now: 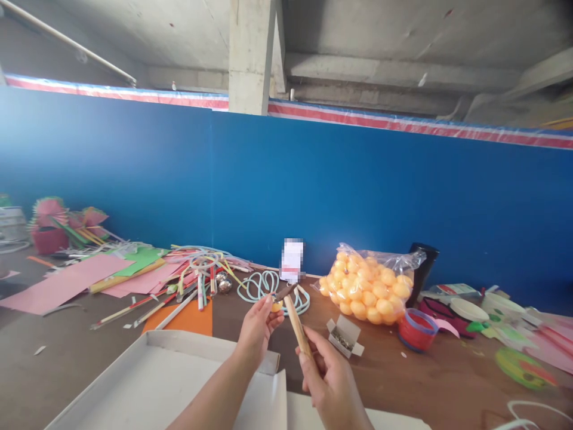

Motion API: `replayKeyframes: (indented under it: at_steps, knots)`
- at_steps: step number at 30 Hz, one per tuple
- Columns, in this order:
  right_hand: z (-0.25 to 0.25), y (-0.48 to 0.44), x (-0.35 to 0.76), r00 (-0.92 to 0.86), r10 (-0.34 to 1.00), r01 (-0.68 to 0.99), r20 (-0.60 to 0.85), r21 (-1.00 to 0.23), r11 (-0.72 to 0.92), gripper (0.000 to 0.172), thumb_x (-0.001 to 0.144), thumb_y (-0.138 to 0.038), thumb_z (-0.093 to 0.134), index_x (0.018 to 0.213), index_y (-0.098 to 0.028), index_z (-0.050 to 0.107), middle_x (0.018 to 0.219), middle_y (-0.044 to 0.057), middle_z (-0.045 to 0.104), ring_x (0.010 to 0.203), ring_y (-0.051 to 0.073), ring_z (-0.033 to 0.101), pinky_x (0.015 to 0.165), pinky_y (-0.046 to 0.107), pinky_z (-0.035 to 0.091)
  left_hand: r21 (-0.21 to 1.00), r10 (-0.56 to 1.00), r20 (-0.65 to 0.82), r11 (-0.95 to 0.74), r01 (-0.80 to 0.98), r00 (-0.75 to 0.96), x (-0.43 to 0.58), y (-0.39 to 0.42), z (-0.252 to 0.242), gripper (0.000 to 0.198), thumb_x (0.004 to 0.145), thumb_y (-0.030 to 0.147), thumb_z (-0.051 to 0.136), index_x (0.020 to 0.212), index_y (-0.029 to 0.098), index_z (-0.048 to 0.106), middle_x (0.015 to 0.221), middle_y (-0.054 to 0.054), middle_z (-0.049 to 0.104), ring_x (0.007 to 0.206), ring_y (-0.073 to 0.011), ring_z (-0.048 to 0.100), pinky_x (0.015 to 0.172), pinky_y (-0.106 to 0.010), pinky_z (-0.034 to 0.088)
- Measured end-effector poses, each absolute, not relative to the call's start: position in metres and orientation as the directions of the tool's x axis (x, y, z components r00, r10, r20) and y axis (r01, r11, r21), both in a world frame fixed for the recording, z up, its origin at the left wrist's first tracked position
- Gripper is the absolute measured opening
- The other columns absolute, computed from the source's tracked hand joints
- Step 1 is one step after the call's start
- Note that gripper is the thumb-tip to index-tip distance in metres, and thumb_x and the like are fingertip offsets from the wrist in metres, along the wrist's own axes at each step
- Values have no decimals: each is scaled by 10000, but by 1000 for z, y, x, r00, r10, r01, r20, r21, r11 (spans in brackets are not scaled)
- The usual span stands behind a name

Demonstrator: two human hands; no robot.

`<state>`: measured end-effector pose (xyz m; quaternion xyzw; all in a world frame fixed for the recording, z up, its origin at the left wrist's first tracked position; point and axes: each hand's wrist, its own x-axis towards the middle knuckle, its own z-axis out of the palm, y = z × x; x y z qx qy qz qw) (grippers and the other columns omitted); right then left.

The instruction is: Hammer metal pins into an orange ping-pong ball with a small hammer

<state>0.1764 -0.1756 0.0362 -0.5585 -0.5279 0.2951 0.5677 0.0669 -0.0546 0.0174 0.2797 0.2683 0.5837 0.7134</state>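
Observation:
My right hand (329, 373) is wrapped around the wooden handle of a hammer (296, 322). Its dark head reaches up to the left, beside the fingertips of my left hand (256, 334). Those fingers pinch a small orange ball (277, 306), apparently a ping-pong ball, partly hidden by the fingers. Whether the hammer head touches the ball I cannot tell. Just right of my right hand stands an opened small carton (344, 337) with many tiny brass-coloured metal pieces in it. Behind my hands lies a coiled pale blue cord (257, 288).
A clear bag of orange balls (364, 286) sits at the back, near a red tape roll (417, 329). A shallow white box (197, 340) lies in front at left. Coloured paper (74, 280) and sticks spread over the left side. A blue partition (286, 179) closes the table's back.

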Motion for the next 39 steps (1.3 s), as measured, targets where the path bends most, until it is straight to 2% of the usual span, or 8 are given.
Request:
replayKeyframes:
  at_steps: [3,6,11,14,18,26,32,39]
  knots:
    - [36,-175,177,230,937,263,264,-944,201,484,757,-448,545,1168,-193,569,813,98,655,500,153,559,377,218,439,711,985,-73,162,-684,157,67,-54,17,194,791,200,589,964,113,571,712,-65,629,594,-103,617,582,-214,530]
    - [36,-176,176,270,926,234,265,-951,204,487,766,-433,540,1184,-184,543,795,87,645,478,138,538,359,210,428,714,986,-61,152,-684,155,67,-54,16,211,775,207,610,965,121,579,727,-62,632,609,-109,624,584,-218,531]
    - [41,-176,178,220,955,203,199,-967,154,468,790,-390,532,1209,-184,511,748,57,623,474,121,512,341,191,405,735,983,-37,148,-661,179,67,-54,15,280,760,220,628,1021,126,588,725,-64,636,629,-115,629,614,-227,533]
    - [46,-177,182,183,968,192,173,-972,137,481,787,-397,540,1216,-183,502,811,69,632,491,122,530,345,190,412,747,982,-29,145,-649,186,66,-55,15,313,758,217,630,1054,126,586,740,-72,639,647,-118,628,625,-226,529]
    - [51,-178,185,240,952,187,188,-972,145,517,784,-432,540,1225,-169,478,878,87,631,479,113,523,341,198,413,752,980,4,130,-646,201,66,-56,15,338,766,249,617,1086,142,584,808,-78,639,675,-118,625,654,-238,526]
    - [48,-178,183,194,970,182,146,-977,111,477,798,-386,528,1220,-168,487,766,56,618,478,108,511,336,177,396,762,979,16,120,-636,204,66,-56,15,396,741,256,643,1115,141,581,766,-72,640,695,-126,626,692,-248,514]
    - [47,-178,184,203,959,187,199,-969,161,495,792,-393,537,1231,-173,477,884,87,635,481,104,523,351,194,424,775,980,22,109,-622,199,66,-57,16,420,724,279,659,1119,156,583,822,-75,644,724,-128,626,713,-254,504]
    - [49,-178,184,185,965,172,187,-973,155,493,784,-398,544,1219,-171,494,858,83,637,481,107,527,341,190,418,787,979,41,93,-609,202,67,-55,15,445,706,301,669,1121,164,583,843,-60,633,712,-118,617,722,-256,492]
